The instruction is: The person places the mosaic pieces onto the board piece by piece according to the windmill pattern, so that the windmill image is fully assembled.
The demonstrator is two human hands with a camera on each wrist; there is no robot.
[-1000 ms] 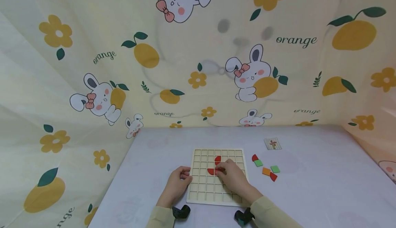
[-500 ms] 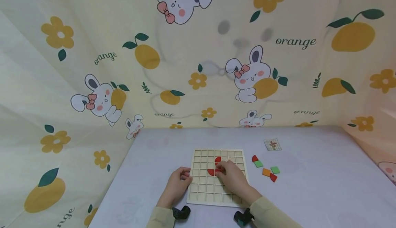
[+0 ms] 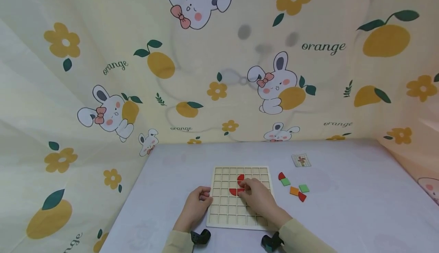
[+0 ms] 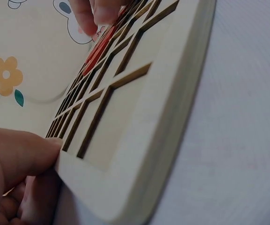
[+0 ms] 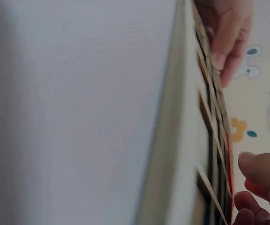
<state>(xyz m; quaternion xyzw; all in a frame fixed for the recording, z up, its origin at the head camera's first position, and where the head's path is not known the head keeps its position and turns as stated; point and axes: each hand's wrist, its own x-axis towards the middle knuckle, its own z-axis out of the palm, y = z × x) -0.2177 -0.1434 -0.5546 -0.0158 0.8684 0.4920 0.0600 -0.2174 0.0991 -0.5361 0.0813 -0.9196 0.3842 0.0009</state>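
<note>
A cream grid board (image 3: 221, 219) lies on the table with several red quarter-circle tiles (image 3: 233, 192) in its middle cells. My left hand (image 3: 196, 206) grips the board's left edge; in the left wrist view its thumb (image 4: 29, 152) rests on the rim with the other fingers curled beside it. Over the middle of the board, my right hand (image 3: 258, 197) pinches at a red tile (image 3: 241, 183) with curled thumb and fingers. The fingertips partly hide that tile. A bit of red shows under the thumb (image 5: 261, 168) in the right wrist view.
Right of the board lie loose tiles: a red one (image 3: 281, 175), a green one (image 3: 285, 182), an orange one (image 3: 294, 191), another red one (image 3: 302, 197) and another green one (image 3: 304, 188). A small pattern card (image 3: 301, 160) lies behind them. A printed curtain (image 3: 205, 74) surrounds the table.
The head view has shifted slightly. Both hands keep almost the same places, the left at the board's edge and the right over the red tiles.
</note>
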